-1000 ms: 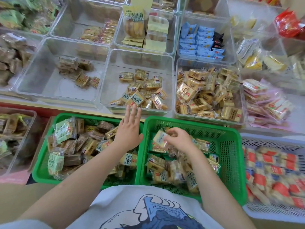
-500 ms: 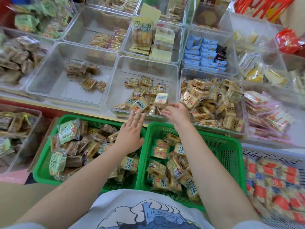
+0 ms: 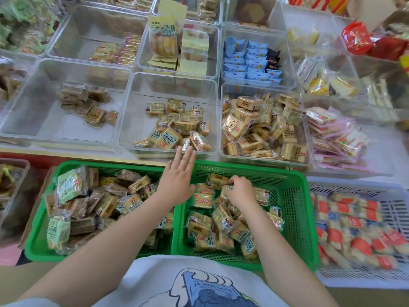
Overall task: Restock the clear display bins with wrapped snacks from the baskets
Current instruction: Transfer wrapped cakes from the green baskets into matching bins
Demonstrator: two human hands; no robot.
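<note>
- Snack (image 3: 228, 189) in yellow wrap sits on top of the pile at the back of the right green basket (image 3: 294, 209); your right hand (image 3: 240, 192) has its fingers curled down over it, so it looks like a pinch grip, though the fingertips are partly hidden.
- Take one pack or a small bunch you can hold firmly; the wrappers look slippery and neighbours may drag out with it.
- Lift straight up to clear the basket rim, then go forward to the middle clear bin (image 3: 132, 120), which is only partly filled with matching yellow packs.
- Check the label first: the orange packs (image 3: 203, 197) just beside your hand look like a different kind, don't mix them.
- Left hand (image 3: 177, 178) is flat, fingers straight, holding nothing, over the rims between the two baskets; use it to steady the left green basket (image 3: 42, 242).
- Full bin (image 3: 263, 127) on the right probably needs no more.
</note>
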